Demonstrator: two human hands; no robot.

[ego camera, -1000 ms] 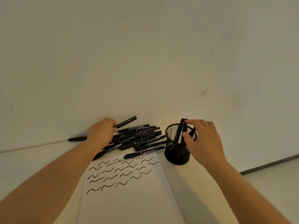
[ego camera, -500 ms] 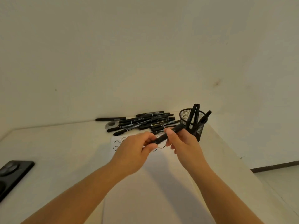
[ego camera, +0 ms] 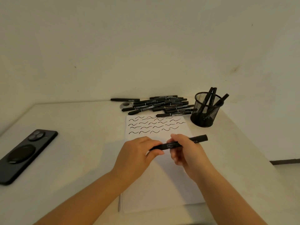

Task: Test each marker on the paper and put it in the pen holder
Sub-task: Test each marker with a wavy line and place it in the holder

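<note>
**penfan22:** ok so where's everything at? what are the hands doing?

**deskcam_guy:** Both hands are on one black marker (ego camera: 174,145), held level above the paper (ego camera: 160,168). The left hand (ego camera: 138,155) has its fingers curled round the marker's left end, and the right hand (ego camera: 185,151) pinches the middle of the barrel. The right end pokes out past the right hand's fingers. Can't tell if the cap is on or off.

**penfan22:** and the paper?

**deskcam_guy:** It's lying flat on the table (ego camera: 78,159) under the hands, with rows of black squiggles (ego camera: 154,125) across its top part. Just beyond the far edge of the paper there's a pile of markers (ego camera: 162,105) lying on their sides, near the wall (ego camera: 146,46).

**penfan22:** holder?

**deskcam_guy:** The black mesh pen holder (ego camera: 207,111) stands upright to the right of the pile, with a few markers leaning in it. There's also a dark phone (ego camera: 26,153) face down at the left side of the table, well apart from the rest.
</note>
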